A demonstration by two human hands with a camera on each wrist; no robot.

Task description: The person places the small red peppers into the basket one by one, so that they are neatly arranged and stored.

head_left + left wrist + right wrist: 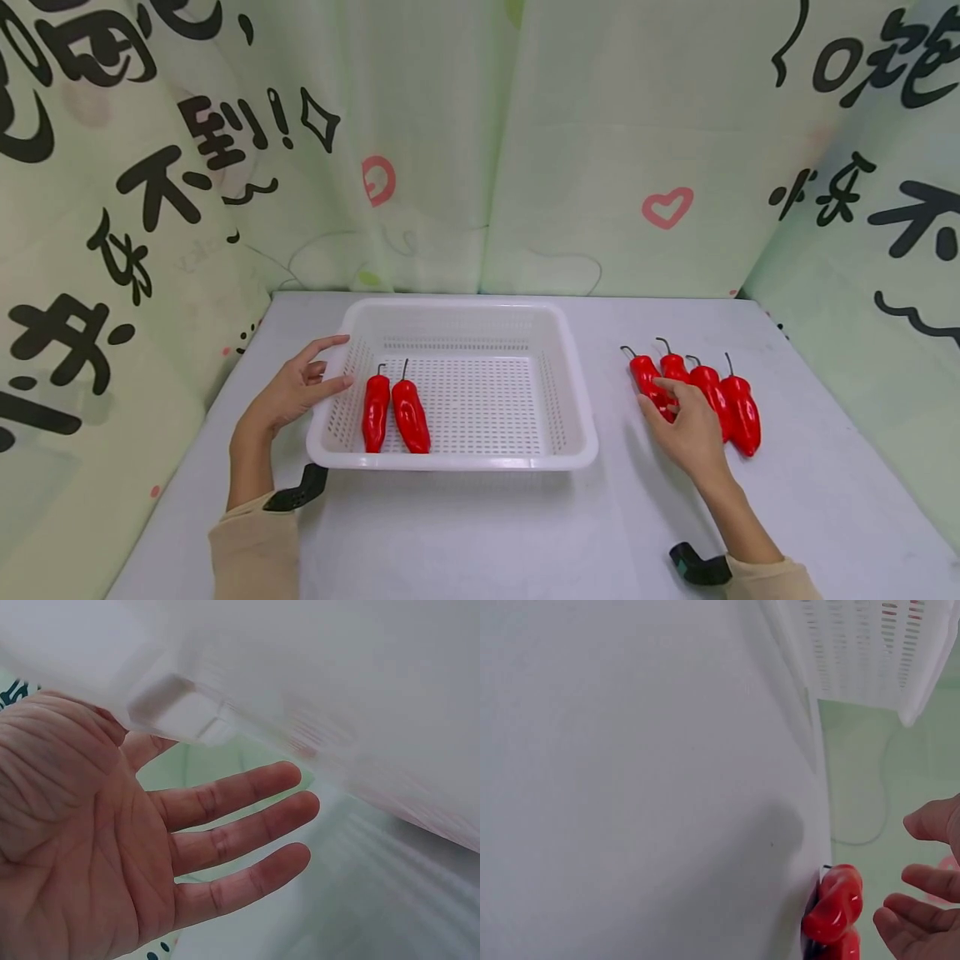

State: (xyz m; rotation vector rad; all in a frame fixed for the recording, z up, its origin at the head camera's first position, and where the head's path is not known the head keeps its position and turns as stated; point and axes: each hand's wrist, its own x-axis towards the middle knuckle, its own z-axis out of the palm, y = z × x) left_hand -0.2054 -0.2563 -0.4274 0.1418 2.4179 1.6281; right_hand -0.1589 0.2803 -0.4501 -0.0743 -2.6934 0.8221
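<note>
A white perforated plastic basket (457,462) stands on the table, with two red peppers (411,417) lying side by side at its near left. My left hand (285,398) is at the basket's left rim, thumb and index fingertip right at the edge. In the left wrist view its other three fingers (247,817) stretch out straight beneath the basket wall. Over a row of several red peppers (742,417) on the right hovers my right hand (688,425), nearest the left ones. The right wrist view has a gap between its spread fingers (926,881) and the peppers (831,919).
A white table (465,542) carries everything. Pale green curtains (622,150) with black lettering and red hearts close off the back and both sides. Black straps or mounts (701,565) sit at both wrists.
</note>
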